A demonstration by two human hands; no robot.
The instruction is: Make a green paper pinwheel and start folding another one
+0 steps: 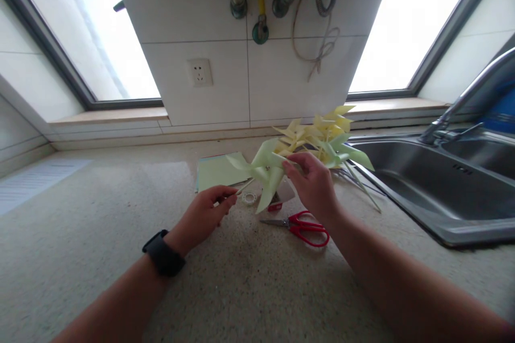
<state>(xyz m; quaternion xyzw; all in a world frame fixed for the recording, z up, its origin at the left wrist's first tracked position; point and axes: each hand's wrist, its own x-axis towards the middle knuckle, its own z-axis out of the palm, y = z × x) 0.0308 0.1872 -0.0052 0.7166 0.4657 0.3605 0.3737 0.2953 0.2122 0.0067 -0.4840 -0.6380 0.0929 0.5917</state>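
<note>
A pale green paper pinwheel [266, 172] is between my hands, above the counter. My left hand [204, 211], a dark watch on its wrist, is closed on the pinwheel's thin stick [244, 186]. Thumb and fingers of my right hand [314, 185] pinch one of its paper blades. Below my right hand lie red-handled scissors [293, 222], blades pointing left. A small red box [275, 207] and a white ring [243, 200] sit under the pinwheel, the box partly hidden. Behind my right hand lie several yellow pinwheels [295, 132] and another green pinwheel [337, 149] with its stick toward the sink.
Left of the pinwheel is a stack of pale green paper [219, 170]. A printed sheet [38, 179] lies at the far left of the counter [225, 289]. On the right are a steel sink [398, 171] and a faucet [458, 102]. A tiled wall [225, 102] stands behind.
</note>
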